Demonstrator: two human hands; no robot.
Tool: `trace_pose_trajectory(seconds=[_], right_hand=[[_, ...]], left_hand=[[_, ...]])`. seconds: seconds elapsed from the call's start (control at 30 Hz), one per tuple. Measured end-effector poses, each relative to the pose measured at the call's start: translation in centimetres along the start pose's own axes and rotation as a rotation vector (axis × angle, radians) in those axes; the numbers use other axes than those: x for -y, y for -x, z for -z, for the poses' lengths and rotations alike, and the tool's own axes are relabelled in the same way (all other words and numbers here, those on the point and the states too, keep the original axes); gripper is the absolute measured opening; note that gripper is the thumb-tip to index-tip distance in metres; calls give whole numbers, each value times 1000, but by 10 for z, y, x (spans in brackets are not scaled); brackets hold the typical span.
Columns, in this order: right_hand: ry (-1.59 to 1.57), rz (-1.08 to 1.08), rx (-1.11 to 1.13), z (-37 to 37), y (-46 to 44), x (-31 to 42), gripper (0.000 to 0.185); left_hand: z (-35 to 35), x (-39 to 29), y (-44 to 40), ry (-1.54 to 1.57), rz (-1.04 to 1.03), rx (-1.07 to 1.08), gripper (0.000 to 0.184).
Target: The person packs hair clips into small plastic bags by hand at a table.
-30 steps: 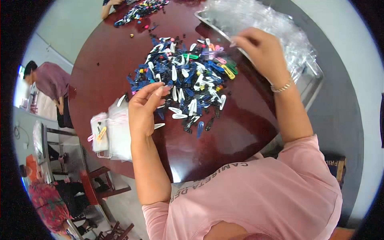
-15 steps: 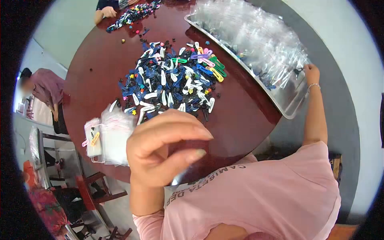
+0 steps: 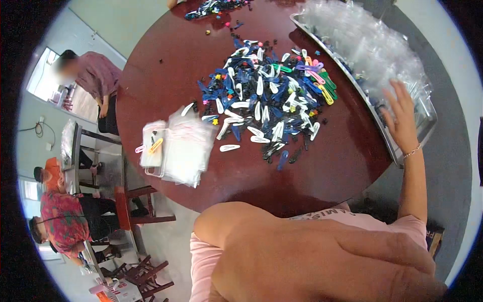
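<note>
My left hand (image 3: 322,256) looms large and blurred right in front of the camera, over my pink shirt. Its back faces me, and its fingertips are hidden or smeared. On the right, my right hand (image 3: 401,113), with a bracelet at the wrist, is open with fingers spread over the near end of a metal tray (image 3: 397,160). Clear plastic bags (image 3: 372,55) are heaped in that tray, with small dark items showing through. A pile of hair clips (image 3: 261,95), mostly white, navy and black with some coloured ones, lies on the round table between tray and bags.
On the dark red table (image 3: 166,85), a stack of clear bags (image 3: 186,146) lies beside a small packet with pink and yellow clips (image 3: 156,146). Another clip pile (image 3: 216,7) is at the far edge. One person (image 3: 95,80) is at the left; others sit behind wooden stools (image 3: 143,209).
My left hand has dropped down and right, close to the camera. My right hand has moved from the tray's outer rim inward, fingers spreading. The view has shifted, so the table appears farther right.
</note>
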State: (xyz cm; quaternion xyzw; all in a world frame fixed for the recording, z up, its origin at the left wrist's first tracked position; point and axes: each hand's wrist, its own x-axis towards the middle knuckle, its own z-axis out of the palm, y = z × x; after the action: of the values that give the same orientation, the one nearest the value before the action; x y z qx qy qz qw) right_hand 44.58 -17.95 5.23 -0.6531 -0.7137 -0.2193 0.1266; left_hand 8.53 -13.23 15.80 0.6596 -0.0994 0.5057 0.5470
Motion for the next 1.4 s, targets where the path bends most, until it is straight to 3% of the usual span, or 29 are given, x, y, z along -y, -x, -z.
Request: trace_pose_trajectory(seconds=[0.13,0.2,0.4,0.67,0.77,0.93,1.2,1.4], right_hand=[[85,57,226,-11,-6,4,52],[88,55,229,-13,-7,-3,53],[106,-144,510,-26,7,-16,73],[163,-171,543,-29,28,-62,62],[225,-220,504,-35,47,-92,58],[277,-309,536,-36,55,-120,57],[368,-448,585,-36,59,-141,61],[247,-454,408,-39,66,-132,56]], left_hand=[[9,-10,2,18,5,9,52],[18,-15,3,32,-2,13,52],[20,-26,16,193,-18,97,50],[7,8,-12,463,17,242,49],[-8,13,-11,470,-26,106,49],[-10,14,-10,300,70,55,53],[-10,20,-9,266,34,5,58],[-10,22,-11,229,24,31,60]])
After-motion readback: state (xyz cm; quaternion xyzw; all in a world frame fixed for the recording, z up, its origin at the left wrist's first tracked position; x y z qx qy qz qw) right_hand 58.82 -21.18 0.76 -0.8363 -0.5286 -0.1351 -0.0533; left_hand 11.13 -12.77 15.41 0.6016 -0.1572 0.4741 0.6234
